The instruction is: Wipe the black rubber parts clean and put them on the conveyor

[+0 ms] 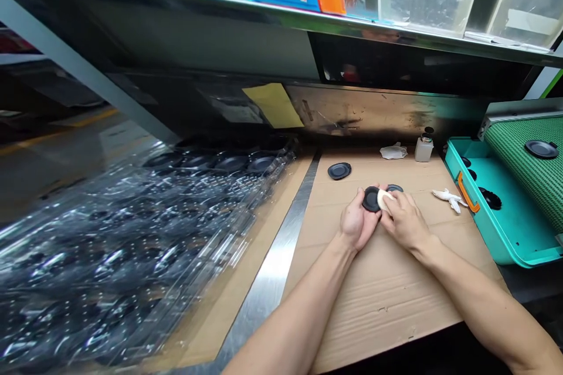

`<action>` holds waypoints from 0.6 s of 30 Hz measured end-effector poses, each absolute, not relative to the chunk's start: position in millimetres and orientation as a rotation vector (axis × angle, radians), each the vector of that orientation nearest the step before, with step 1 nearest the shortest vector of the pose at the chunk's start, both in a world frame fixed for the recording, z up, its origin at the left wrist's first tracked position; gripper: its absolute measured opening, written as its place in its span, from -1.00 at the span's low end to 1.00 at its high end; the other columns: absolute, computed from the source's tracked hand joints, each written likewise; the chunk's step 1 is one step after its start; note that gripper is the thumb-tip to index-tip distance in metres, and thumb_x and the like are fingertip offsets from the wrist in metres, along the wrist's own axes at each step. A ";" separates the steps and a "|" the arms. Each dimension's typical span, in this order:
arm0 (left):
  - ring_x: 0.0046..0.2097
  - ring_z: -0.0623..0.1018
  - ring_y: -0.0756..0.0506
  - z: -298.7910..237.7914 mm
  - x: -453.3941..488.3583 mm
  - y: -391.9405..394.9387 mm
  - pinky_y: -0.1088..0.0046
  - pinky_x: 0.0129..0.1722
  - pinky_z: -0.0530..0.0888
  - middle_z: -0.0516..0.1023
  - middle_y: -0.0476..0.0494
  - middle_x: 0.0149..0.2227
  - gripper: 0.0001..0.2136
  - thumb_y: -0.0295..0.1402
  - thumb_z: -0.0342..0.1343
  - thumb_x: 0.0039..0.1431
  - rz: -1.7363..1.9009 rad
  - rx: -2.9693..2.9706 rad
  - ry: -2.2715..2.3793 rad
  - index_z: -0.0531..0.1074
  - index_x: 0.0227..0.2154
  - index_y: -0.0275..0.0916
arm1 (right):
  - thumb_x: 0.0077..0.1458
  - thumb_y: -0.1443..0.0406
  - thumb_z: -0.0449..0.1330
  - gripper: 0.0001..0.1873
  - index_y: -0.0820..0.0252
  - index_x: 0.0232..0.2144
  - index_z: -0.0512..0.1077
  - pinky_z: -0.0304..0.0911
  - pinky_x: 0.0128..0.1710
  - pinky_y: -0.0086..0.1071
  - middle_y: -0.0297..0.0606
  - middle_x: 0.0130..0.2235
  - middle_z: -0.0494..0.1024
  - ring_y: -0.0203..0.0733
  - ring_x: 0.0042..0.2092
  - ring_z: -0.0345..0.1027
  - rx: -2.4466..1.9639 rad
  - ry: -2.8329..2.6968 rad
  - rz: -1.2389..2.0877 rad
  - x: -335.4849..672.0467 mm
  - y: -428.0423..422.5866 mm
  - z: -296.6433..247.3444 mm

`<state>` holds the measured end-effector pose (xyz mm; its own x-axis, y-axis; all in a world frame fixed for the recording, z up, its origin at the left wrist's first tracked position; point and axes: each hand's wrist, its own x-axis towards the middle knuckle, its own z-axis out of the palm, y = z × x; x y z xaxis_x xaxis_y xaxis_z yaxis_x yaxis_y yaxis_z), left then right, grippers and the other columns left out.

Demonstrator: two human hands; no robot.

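Above the cardboard sheet point(373, 293), my left hand point(355, 224) is closed around a round black plastic lid-like part point(371, 199). Pinched in the fingers of my right hand point(405, 220) is a small white pad point(384, 199), touching the right side of that part. Just behind my right hand a second black part point(394, 188) lies partly hidden on the cardboard. A third black part point(339, 171), round with a small tab, rests farther back to the left.
Clear plastic trays point(132, 246) with black parts fill the left. A teal bin point(505, 246) with an orange handle holds several black parts, beside a green conveyor belt point(528, 140). A white bottle point(424, 147), a crumpled wipe point(393, 152) and white pliers-like clip point(449, 199) lie around the hands.
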<state>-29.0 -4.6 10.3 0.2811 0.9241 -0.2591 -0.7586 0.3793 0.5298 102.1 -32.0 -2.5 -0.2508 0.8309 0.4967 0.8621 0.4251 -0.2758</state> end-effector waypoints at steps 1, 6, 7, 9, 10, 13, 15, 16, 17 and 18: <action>0.11 0.58 -0.18 10.4 -29.2 -4.4 0.21 0.20 0.47 0.61 -0.35 0.02 -0.64 -0.22 -0.15 0.48 1.155 0.324 0.591 0.49 -0.09 -0.33 | 0.23 0.36 0.12 -0.63 0.24 0.08 0.45 0.35 0.09 -0.06 0.07 0.08 0.45 0.09 0.07 0.29 -1.419 -2.132 -0.106 99.0 -33.7 -1.8; 0.07 0.61 -0.19 10.4 -29.9 -5.0 0.19 0.17 0.49 0.61 -0.33 0.04 -0.64 -0.20 -0.16 0.48 1.142 0.304 0.648 0.47 -0.07 -0.32 | 0.26 0.34 0.09 -0.66 0.21 0.05 0.46 0.33 0.14 -0.07 -0.02 0.03 0.49 0.04 0.05 0.29 -1.219 -2.362 -0.172 89.7 -37.8 1.4; 0.06 0.61 -0.19 10.1 -29.0 -5.5 0.19 0.18 0.48 0.61 -0.34 0.04 -0.64 -0.20 -0.16 0.48 1.135 0.309 0.637 0.48 -0.07 -0.32 | 0.28 0.33 0.08 -0.67 0.22 0.04 0.46 0.34 0.13 -0.08 -0.02 0.03 0.49 0.04 0.04 0.29 -1.227 -2.352 -0.167 90.0 -37.5 1.6; 0.08 0.61 -0.18 8.7 -26.3 -6.4 0.22 0.20 0.47 0.61 -0.33 0.03 -0.63 -0.20 -0.15 0.47 1.119 0.324 0.599 0.49 -0.08 -0.32 | 0.31 0.33 0.06 -0.66 0.25 0.06 0.45 0.35 0.12 -0.07 0.05 0.07 0.47 0.05 0.06 0.28 -1.312 -2.246 -0.164 91.0 -37.1 1.0; 0.09 0.60 -0.18 7.6 -25.1 -6.5 0.23 0.20 0.46 0.61 -0.33 0.02 -0.63 -0.20 -0.15 0.47 1.113 0.333 0.587 0.50 -0.08 -0.32 | 0.31 0.32 0.05 -0.66 0.26 0.07 0.44 0.34 0.12 -0.06 0.07 0.09 0.46 0.05 0.07 0.28 -1.341 -2.204 -0.164 91.0 -37.3 0.2; 0.07 0.61 -0.21 3.9 -26.5 -2.9 0.15 0.19 0.47 0.62 -0.33 0.02 -0.62 -0.18 -0.17 0.47 1.087 0.356 0.622 0.49 -0.08 -0.31 | 0.33 0.29 0.07 -0.67 0.25 0.08 0.44 0.33 0.13 -0.08 0.04 0.06 0.48 0.02 0.05 0.30 -1.294 -2.256 -0.156 89.3 -40.2 -2.5; 0.03 0.63 -0.22 2.1 -33.0 3.3 0.12 0.15 0.49 0.62 -0.34 0.00 -0.62 -0.18 -0.19 0.47 1.109 0.394 0.665 0.47 -0.11 -0.30 | 0.33 0.30 0.08 -0.69 0.23 0.06 0.45 0.33 0.10 -0.12 0.00 0.06 0.49 0.00 0.03 0.32 -1.280 -2.316 -0.149 90.5 -42.4 -1.6; -0.01 0.64 -0.21 1.6 -38.1 7.3 0.12 0.11 0.51 0.63 -0.35 -0.02 -0.62 -0.17 -0.20 0.48 1.143 0.432 0.695 0.46 -0.12 -0.30 | 0.32 0.30 0.09 -0.70 0.22 0.04 0.47 0.34 0.08 -0.15 -0.01 0.07 0.50 -0.01 0.03 0.32 -1.306 -2.316 -0.138 92.8 -42.9 0.3; -0.05 0.65 -0.20 1.3 -44.4 11.6 0.14 0.06 0.53 0.64 -0.36 -0.06 -0.62 -0.15 -0.19 0.47 1.187 0.488 0.741 0.45 -0.15 -0.30 | 0.30 0.30 0.11 -0.72 0.21 0.01 0.48 0.34 0.06 -0.19 -0.02 0.07 0.50 -0.02 0.02 0.32 -1.348 -2.300 -0.118 96.4 -42.9 3.1; -0.11 0.66 -0.20 1.1 -51.9 15.9 0.16 -0.01 0.55 0.65 -0.35 -0.11 -0.61 -0.11 -0.16 0.46 1.221 0.565 0.812 0.44 -0.17 -0.30 | 0.28 0.30 0.13 -0.74 0.19 -0.03 0.50 0.34 0.03 -0.22 -0.04 0.06 0.51 -0.03 0.01 0.33 -1.396 -2.279 -0.089 101.0 -42.5 6.4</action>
<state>-51.9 15.9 1.1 0.1285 0.9629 -0.2371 -0.5915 0.2664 0.7610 101.0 -42.5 6.4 -0.3767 0.8271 0.4172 0.8571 0.4820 -0.1819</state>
